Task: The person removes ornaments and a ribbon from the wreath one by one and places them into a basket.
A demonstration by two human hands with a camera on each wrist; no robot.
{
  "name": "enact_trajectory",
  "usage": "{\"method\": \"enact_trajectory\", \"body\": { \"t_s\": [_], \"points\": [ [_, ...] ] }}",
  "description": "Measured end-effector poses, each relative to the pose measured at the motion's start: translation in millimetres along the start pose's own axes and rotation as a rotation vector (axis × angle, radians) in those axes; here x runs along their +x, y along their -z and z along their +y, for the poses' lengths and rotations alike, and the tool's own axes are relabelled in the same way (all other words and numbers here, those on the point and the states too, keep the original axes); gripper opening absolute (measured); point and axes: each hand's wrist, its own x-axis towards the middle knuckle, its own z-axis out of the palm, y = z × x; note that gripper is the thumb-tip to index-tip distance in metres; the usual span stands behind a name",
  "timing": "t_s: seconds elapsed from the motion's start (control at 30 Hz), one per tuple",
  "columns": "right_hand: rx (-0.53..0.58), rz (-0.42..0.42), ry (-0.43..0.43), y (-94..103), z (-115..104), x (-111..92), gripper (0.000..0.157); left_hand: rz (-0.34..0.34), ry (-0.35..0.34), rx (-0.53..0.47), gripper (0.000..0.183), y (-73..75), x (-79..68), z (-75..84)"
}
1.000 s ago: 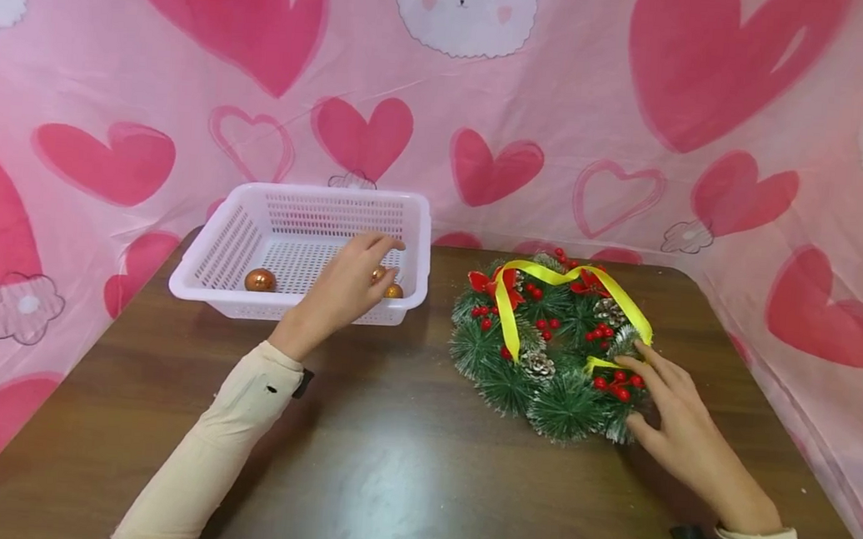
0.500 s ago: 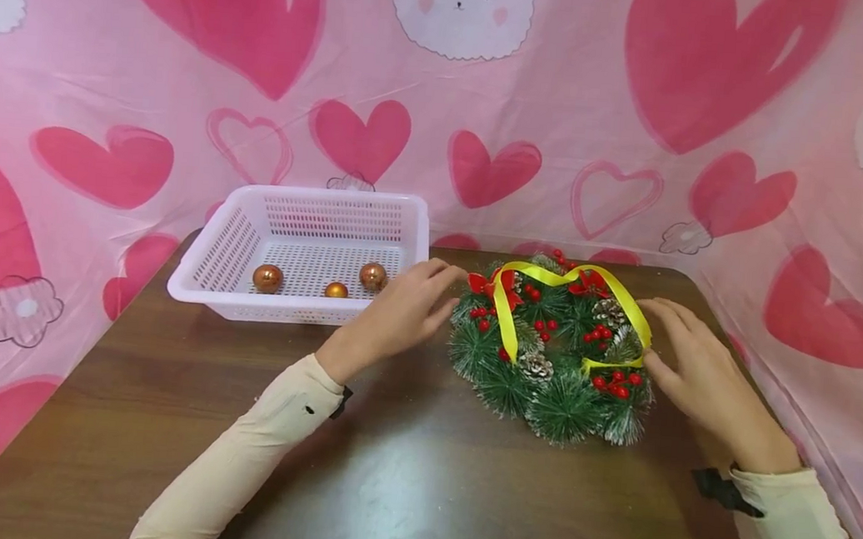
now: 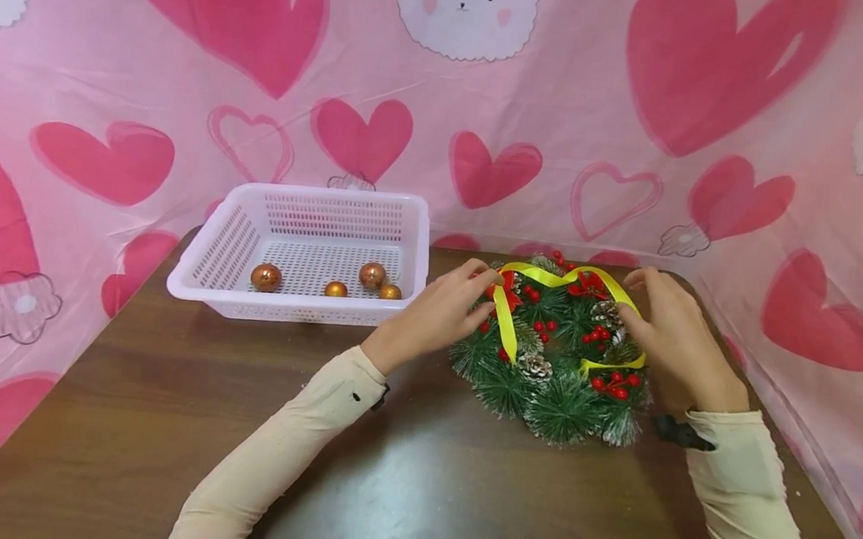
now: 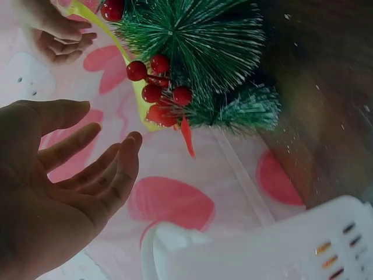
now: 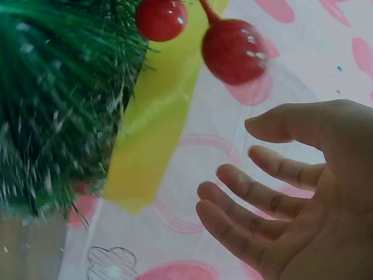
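Observation:
A green Christmas wreath (image 3: pixel 568 408) lies on the right part of the table, dressed with red berries (image 3: pixel 614 387), pinecones (image 3: pixel 533 367) and red flowers. A yellow ribbon (image 3: pixel 506 321) loops over its top. My left hand (image 3: pixel 436 313) hovers at the wreath's left side, its fingertips overlapping a red flower and the ribbon in the head view. Above the right side is my right hand (image 3: pixel 682 341), thumb near a pinecone. In both wrist views, the left (image 4: pixel 76 186) and right hand (image 5: pixel 303 192) have loosely bent, spread fingers with nothing between them.
Left of the wreath stands a white perforated plastic basket (image 3: pixel 286 302), holding several shiny copper and gold baubles (image 3: pixel 266 277). Behind the brown wooden table (image 3: pixel 190 386) hangs a pink cloth (image 3: pixel 564 87) printed with hearts.
My left hand has come out of the basket and moved right to the wreath, uncovering the baubles. My right hand has shifted up along the wreath's right side.

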Motion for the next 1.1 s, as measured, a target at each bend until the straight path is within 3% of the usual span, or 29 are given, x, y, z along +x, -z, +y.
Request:
{"method": "enact_trajectory", "body": {
  "t_s": [0.3, 0.53, 0.67, 0.87, 1.1],
  "points": [
    [-0.024, 0.063, -0.002, -30.5, 16, 5, 0.021, -0.048, -0.023, -0.012, 0.037, -13.7, 3.0, 3.2],
    [-0.035, -0.026, -0.053, -31.1, 22, -2, 0.019, -0.112, -0.073, 0.008, 0.040, -24.3, 4.5, 7.1],
    [-0.035, -0.018, -0.053, -29.8, 25, -1, 0.021, -0.135, -0.072, 0.026, 0.039, -27.2, 3.8, 8.0],
    [-0.024, 0.102, 0.008, -26.2, 28, 3, 0.020, -0.090, -0.082, 0.040, 0.033, -27.0, 1.3, 5.6],
    [-0.038, 0.198, 0.005, -16.6, 26, 0, 0.023, -0.006, -0.100, 0.095, 0.025, -24.9, 0.1, 0.4]
  ]
}}
